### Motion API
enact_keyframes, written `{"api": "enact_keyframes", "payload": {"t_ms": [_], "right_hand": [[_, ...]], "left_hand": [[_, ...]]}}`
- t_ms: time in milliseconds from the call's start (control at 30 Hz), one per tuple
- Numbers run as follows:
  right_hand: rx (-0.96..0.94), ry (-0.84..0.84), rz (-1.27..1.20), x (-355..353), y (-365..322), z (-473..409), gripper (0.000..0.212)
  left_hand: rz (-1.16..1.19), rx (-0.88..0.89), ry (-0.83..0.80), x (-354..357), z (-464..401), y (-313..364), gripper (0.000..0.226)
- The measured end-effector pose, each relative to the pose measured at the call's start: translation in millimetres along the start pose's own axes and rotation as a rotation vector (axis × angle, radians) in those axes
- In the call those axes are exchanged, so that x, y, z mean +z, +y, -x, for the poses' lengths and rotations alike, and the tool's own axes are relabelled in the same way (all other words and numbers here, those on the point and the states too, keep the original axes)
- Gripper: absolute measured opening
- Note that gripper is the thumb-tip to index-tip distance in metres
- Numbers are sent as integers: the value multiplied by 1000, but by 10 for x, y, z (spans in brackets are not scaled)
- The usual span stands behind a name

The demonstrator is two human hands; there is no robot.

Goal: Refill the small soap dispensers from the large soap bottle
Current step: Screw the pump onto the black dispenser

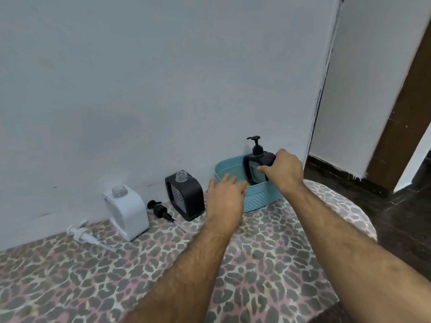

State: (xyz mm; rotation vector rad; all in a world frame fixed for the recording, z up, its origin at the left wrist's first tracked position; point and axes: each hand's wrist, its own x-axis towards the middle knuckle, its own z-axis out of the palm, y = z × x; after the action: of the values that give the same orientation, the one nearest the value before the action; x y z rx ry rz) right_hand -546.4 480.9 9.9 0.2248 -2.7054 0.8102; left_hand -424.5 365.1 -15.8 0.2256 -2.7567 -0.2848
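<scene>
A black soap dispenser (254, 164) with its pump on stands inside a light blue basket (258, 198) by the wall. My right hand (283, 170) grips that dispenser by its right side. My left hand (225, 197) rests on the basket's near left rim with fingers fairly straight. Left of the basket stands a second black dispenser (186, 197) with an open neck, its black pump (161, 210) lying beside it. Further left a white dispenser (127, 212) also stands open, and a white pump (80, 233) lies on the cloth. No large soap bottle is in view.
Everything sits on a leopard-print cloth (116, 276) against a pale blue wall. The cloth's rounded edge drops off at the right to a dark floor (396, 217). A brown door frame (405, 113) stands at the far right.
</scene>
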Motion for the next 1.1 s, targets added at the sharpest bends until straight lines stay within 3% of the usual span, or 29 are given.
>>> {"api": "enact_keyframes", "payload": {"t_ms": [200,433,867,1100], "right_hand": [[-34,19,185,1,-17,6,53],[45,-118,328,-91,43,-64,74],[140,-144,129,-72,52,-150,49],[170,-132,99,-28,66,-158,51]], "left_hand": [[10,1,11,25,20,7,34],[22,-9,23,46,23,16,39],[24,-1,57,123,48,-8,43],[21,13,21,83,59,-16,42]]}}
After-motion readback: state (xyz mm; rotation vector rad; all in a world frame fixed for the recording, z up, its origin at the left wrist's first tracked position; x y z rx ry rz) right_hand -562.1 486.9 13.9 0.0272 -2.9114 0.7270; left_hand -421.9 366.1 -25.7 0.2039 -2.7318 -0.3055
